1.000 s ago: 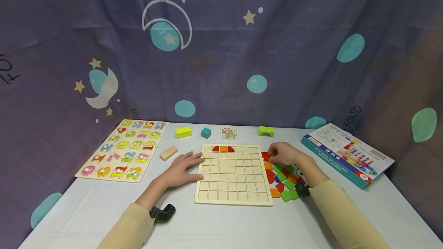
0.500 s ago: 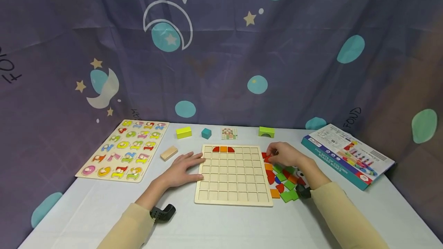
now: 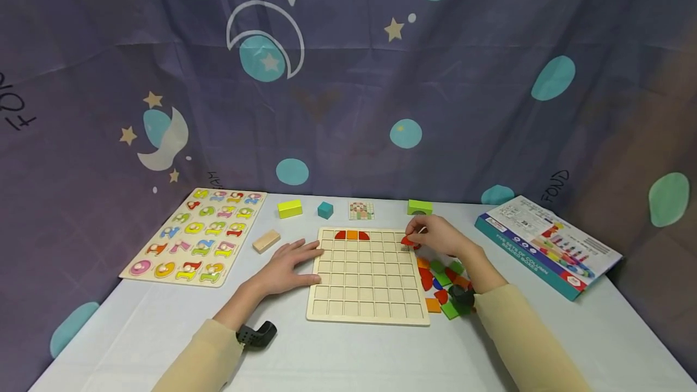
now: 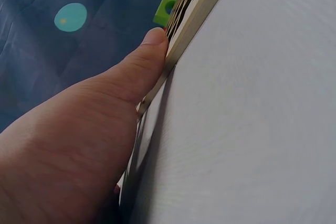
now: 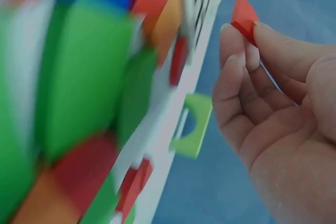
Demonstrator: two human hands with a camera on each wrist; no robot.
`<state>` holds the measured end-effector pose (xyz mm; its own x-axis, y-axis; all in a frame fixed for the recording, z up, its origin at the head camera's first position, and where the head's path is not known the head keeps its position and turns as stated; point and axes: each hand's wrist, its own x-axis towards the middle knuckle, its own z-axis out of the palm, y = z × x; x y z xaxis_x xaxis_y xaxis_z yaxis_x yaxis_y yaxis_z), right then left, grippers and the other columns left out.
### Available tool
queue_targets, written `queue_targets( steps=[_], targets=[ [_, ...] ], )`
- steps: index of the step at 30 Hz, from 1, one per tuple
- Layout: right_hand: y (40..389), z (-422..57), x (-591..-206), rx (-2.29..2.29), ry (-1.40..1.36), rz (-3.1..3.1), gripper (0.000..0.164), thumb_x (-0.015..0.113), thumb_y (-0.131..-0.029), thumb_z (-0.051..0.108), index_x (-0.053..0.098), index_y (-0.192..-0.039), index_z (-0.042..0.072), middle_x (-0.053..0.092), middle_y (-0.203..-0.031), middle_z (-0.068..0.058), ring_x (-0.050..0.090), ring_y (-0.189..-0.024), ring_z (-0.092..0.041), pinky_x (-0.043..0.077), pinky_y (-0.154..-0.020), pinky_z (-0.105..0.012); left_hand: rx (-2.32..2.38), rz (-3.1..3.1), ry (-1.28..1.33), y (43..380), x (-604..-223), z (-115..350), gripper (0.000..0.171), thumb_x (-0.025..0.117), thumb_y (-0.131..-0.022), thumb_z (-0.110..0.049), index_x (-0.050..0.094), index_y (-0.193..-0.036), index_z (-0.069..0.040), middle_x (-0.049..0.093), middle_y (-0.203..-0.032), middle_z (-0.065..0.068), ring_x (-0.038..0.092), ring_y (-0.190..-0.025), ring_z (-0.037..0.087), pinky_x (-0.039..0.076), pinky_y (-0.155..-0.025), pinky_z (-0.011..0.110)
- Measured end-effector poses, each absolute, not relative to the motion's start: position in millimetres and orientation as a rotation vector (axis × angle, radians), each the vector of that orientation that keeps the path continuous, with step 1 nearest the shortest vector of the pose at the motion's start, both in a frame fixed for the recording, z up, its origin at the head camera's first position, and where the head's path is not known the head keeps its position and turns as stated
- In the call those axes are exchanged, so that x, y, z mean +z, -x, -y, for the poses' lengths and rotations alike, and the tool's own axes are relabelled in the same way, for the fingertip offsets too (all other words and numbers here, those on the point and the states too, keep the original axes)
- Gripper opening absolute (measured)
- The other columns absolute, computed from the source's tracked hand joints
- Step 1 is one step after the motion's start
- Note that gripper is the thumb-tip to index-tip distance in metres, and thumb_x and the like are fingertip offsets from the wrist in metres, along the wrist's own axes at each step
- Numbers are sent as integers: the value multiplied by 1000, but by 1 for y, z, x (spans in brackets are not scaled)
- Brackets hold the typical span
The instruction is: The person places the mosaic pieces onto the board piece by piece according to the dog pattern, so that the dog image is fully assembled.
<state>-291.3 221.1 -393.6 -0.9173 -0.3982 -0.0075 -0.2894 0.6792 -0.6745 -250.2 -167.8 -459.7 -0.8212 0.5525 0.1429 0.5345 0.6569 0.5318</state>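
Observation:
My right hand (image 3: 441,236) pinches a red quarter-round tile (image 5: 244,17) between thumb and fingertips, just over the right far corner of the wooden grid board (image 3: 366,271). Spread beside the board's left edge is my left hand (image 3: 285,266), its fingers straight and touching the rim; in the left wrist view the thumb (image 4: 134,69) lies along that edge. In the board's far row an orange square tile (image 3: 352,235) sits between two red quarter-round tiles (image 3: 340,235). Loose green, red, orange and blue tiles (image 3: 443,280) lie to the right of the board, partly hidden by my right wrist.
A number puzzle board (image 3: 196,238) lies at left, with a plain wood block (image 3: 266,241) nearby. Behind the grid board stand a yellow block (image 3: 290,209), a teal cube (image 3: 325,210), a patterned card (image 3: 362,210) and a green arch block (image 3: 420,206). A box (image 3: 544,247) lies at right.
My right hand has lifted a red tile from the pile and moved left and away from me, to the board's far right corner. My left hand has stayed at the board's edge.

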Motion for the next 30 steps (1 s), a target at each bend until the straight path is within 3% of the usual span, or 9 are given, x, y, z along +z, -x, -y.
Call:
queue_targets(
  steps=[5, 12, 22, 30],
  targets=[
    [296, -194, -389, -1066, 647, -2723, 4, 65, -98, 5, 67, -101, 3, 64, -93, -6, 61, -77, -24, 54, -65, -35, 888, -2848, -903, 250, -460, 165, 70, 73, -90, -49, 54, -148, -14, 41, -158, 4, 24, -149, 36, 13, -119, 57],
    [303, -153, -381, -1033, 771, -2690, 6, 65, -99, 7, 67, -102, 2, 65, -93, -3, 62, -81, -20, 52, -72, -33, 864, -2859, -861, 248, -458, 162, 76, 71, -92, -48, 46, -152, -9, 38, -159, 6, 23, -150, 35, 12, -120, 55],
    [316, -100, -389, -979, 847, -2679, 5, 67, -96, 4, 69, -97, 0, 65, -86, -1, 56, -72, -14, 49, -68, -29, 814, -2858, -849, 248, -456, 162, 75, 69, -94, -48, 45, -154, -10, 37, -160, 5, 22, -150, 34, 12, -121, 54],
    [321, -66, -401, -927, 823, -2712, 5, 69, -95, 4, 70, -92, 8, 64, -83, 3, 54, -73, -12, 47, -68, -26, 846, -2864, -874, 247, -457, 164, 74, 70, -93, -48, 47, -152, -9, 40, -158, 5, 24, -149, 36, 13, -120, 55]
  ],
)
